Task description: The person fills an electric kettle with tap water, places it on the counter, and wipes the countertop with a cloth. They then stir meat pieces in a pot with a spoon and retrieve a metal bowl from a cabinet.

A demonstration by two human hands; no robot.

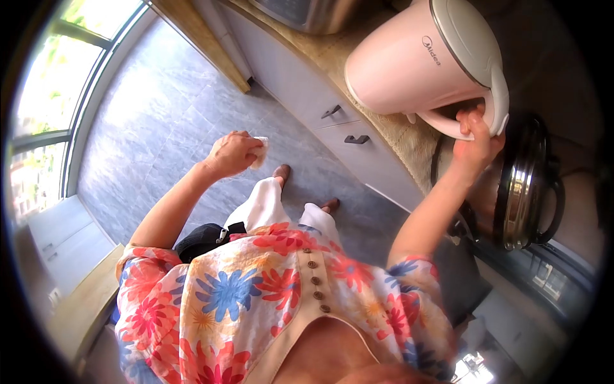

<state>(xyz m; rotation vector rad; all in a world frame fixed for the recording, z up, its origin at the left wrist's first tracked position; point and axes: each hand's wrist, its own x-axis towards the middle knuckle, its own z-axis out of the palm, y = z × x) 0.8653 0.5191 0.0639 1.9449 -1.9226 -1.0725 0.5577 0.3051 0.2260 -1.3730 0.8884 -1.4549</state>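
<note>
My right hand (476, 137) is wrapped round the handle of a pale pink electric kettle (409, 61) with a white lid, in the upper right. The kettle's side faces me and its lid points to the upper right. Whether its base touches the counter I cannot tell. Out to the left, over the floor, my left hand (235, 155) is closed on a crumpled whitish cloth (259, 152). Only part of the cloth shows past the fingers.
A brownish mat covers the counter edge (401, 137), above white drawers (342, 144) with dark handles. A lidded pot (521, 185) with dark handles stands right of my arm, and a metal appliance (307, 13) at the top. Grey floor (160, 96) extends to a window (83, 83).
</note>
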